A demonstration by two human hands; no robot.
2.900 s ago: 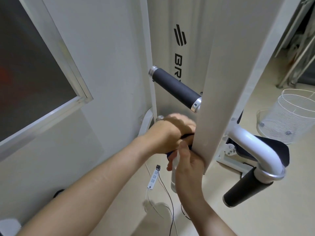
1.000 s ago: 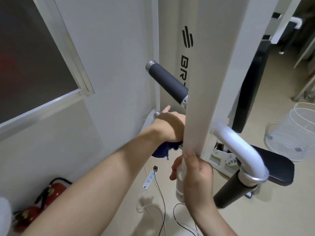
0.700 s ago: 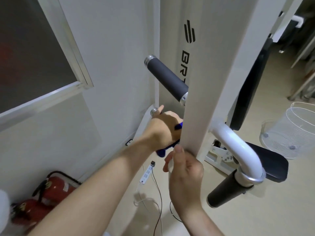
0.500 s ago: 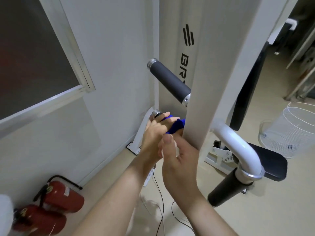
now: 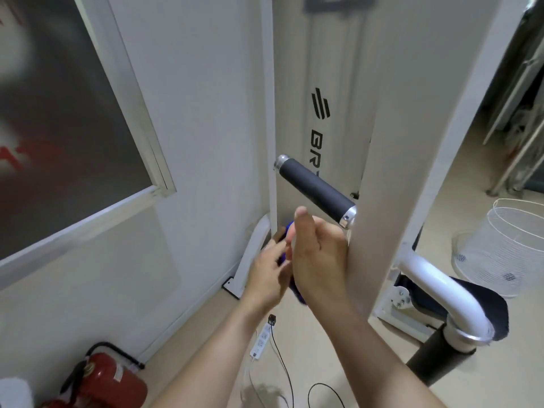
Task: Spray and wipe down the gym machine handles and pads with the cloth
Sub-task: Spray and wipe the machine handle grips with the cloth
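Blue cloth (image 5: pixel 297 291) gripped by left hand (image 5: pixel 265 275), sandwiched between 2 hands. Right hand (image 5: pixel 319 254) thumb raised, grasp cannot be told. Black handle (image 5: pixel 315 189) lies just above, nearer right hand, long axis slanted upper-left to lower-right, into white post (image 5: pixel 412 142).

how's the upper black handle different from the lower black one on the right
The upper handle meets the straight white post; the lower handle caps a curved white tube. The upper handle slants up to the left, the lower handle down to the left, nearer the floor. Both are black grips with a silver collar.
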